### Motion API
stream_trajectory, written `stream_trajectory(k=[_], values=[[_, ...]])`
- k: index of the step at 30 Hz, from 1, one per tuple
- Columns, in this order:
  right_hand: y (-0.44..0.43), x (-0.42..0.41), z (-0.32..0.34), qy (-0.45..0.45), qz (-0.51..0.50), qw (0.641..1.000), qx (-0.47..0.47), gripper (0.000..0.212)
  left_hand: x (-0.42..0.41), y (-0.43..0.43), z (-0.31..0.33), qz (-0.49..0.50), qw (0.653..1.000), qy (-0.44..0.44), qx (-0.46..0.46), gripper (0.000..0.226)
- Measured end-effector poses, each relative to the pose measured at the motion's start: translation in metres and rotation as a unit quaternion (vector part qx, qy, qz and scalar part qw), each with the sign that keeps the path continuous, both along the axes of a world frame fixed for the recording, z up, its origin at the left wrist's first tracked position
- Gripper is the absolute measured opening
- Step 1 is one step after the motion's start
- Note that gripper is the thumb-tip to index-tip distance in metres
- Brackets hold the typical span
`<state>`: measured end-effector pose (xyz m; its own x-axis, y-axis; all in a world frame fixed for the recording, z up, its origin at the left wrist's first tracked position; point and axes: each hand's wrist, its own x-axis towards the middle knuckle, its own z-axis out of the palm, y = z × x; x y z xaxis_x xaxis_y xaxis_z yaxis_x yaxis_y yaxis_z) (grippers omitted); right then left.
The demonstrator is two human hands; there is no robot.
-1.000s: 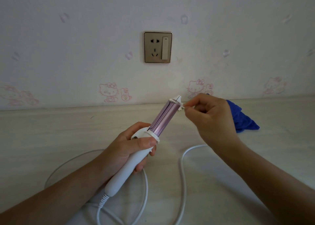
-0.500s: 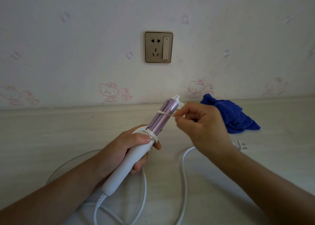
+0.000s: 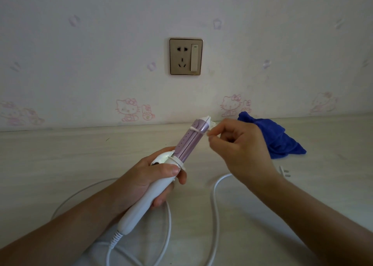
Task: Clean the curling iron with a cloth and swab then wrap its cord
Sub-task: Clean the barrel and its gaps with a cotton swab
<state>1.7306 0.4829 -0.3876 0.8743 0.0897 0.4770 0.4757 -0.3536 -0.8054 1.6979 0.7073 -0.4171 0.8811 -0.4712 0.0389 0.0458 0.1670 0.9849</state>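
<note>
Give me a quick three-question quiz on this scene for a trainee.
1. True or false: the plug lies on the table, not in the wall socket.
2. The right hand pinches: A the swab, B the blue cloth, C the cord.
3. Fill in: the left hand holds the curling iron by its white ____.
Key: 1 true; 2 A; 3 handle.

Bare forearms (image 3: 66,233), left hand (image 3: 149,179), right hand (image 3: 244,150)
</note>
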Motion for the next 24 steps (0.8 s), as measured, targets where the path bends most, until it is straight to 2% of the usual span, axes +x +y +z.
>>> stream_trajectory(k=[7,10,13,16,19,21,24], values=[[0.0,-0.001,0.002,0.003,0.011,1.0,0.008,0.024,0.0,-0.001,0.008,-0.013,0.991,0.112,-0.071,0.047],[0.009,-0.011,0.0,-0.005,0.052,0.998,-0.016,0.019,0.0,0.0,0.01,-0.019,0.993,0.098,-0.058,0.046],[0.002,-0.003,0.002,-0.012,0.025,0.999,0.021,0.027,0.001,0.0,0.011,-0.016,0.996,0.071,-0.049,0.047],[0.004,-0.005,-0.001,-0.01,0.048,0.999,0.011,0.027,0.0,-0.001,0.009,0.041,0.999,0.024,0.011,0.056],[0.012,-0.013,-0.006,-0.006,0.075,0.997,-0.031,0.028,0.001,0.001,0.009,0.079,0.995,0.003,0.06,0.075],[0.007,-0.005,-0.003,0.001,0.048,0.999,-0.004,0.026,0.001,0.001,0.01,0.082,0.995,0.002,0.058,0.08],[0.001,-0.002,-0.002,0.002,0.036,0.999,0.019,0.022,0.0,-0.001,0.012,0.078,0.996,-0.004,0.04,0.074]])
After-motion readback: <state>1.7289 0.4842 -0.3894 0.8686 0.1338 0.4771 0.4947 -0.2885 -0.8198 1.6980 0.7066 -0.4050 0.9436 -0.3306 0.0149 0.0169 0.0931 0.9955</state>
